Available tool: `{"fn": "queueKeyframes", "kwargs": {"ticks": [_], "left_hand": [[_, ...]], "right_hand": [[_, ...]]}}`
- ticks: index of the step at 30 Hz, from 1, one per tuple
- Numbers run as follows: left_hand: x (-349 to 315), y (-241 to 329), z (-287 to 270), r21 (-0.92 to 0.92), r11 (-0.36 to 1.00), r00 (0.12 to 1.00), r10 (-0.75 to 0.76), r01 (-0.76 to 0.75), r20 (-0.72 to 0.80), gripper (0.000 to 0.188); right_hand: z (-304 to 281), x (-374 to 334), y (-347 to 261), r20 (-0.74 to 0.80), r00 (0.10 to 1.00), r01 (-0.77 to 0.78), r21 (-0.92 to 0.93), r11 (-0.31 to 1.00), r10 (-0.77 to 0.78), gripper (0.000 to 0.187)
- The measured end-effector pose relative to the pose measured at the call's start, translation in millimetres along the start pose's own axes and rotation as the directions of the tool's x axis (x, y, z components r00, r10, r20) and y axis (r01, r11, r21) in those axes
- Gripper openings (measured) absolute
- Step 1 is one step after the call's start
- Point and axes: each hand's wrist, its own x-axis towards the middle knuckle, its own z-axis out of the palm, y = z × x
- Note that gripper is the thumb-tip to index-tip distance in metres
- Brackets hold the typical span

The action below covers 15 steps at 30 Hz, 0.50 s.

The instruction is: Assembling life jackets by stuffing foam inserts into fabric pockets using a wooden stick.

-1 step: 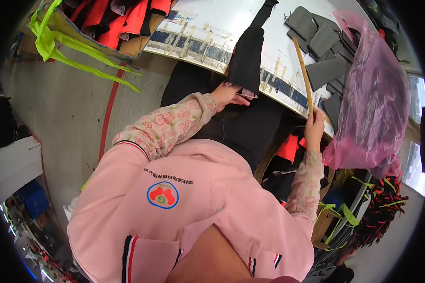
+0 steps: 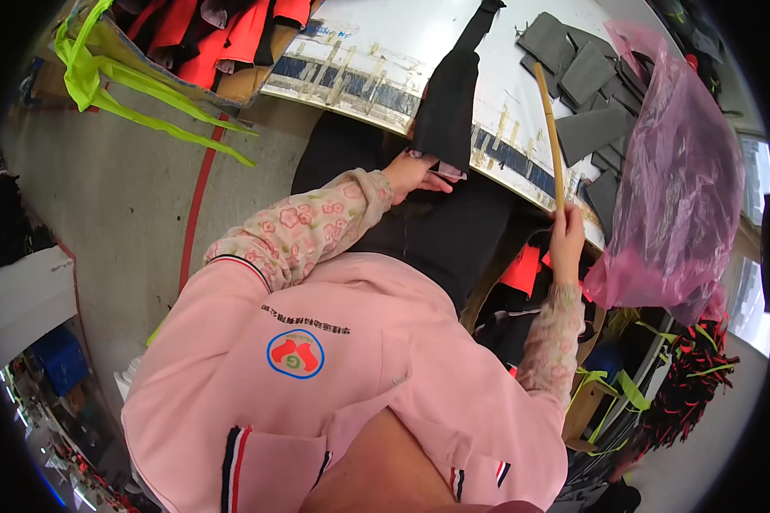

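Observation:
A long black fabric piece (image 2: 447,111) hangs over the table's near edge, its narrow end reaching toward the back. At its lower end, where a pale pinkish lining shows, my left hand (image 2: 411,174) is closed on the cloth; part of the fingers is hidden under it. My right hand (image 2: 566,235) grips the near end of a thin wooden stick (image 2: 548,120). The stick slants up over the table, its far tip close to a heap of dark grey flat pieces (image 2: 586,73).
The white table (image 2: 376,51) has a worn, taped front edge. A box (image 2: 246,85) of red and black pieces with yellow-green straps stands at the left. A pink plastic bag (image 2: 676,179) hangs at the right. Red and black items (image 2: 520,272) lie below the table edge.
My right hand has shifted slightly, and the stick has tilted a little, its tip up. My left hand and the black fabric look the same.

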Motion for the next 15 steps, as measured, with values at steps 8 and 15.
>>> {"fn": "queueKeyframes", "kwargs": {"ticks": [8,15], "left_hand": [[3.1,-10.3,-7.4,0.053,0.998,1.000,-0.024,0.023,0.017,0.036],[8.5,-13.1,-2.4,-0.003,0.998,0.998,0.058,-0.058,-0.008,0.032]], "right_hand": [[-43.3,-117.8,-57.9,0.692,0.662,-0.677,0.390,0.624,0.286,0.021],[-34.1,-152.4,-65.5,0.714,0.598,-0.772,0.391,0.501,0.365,0.023]]}}
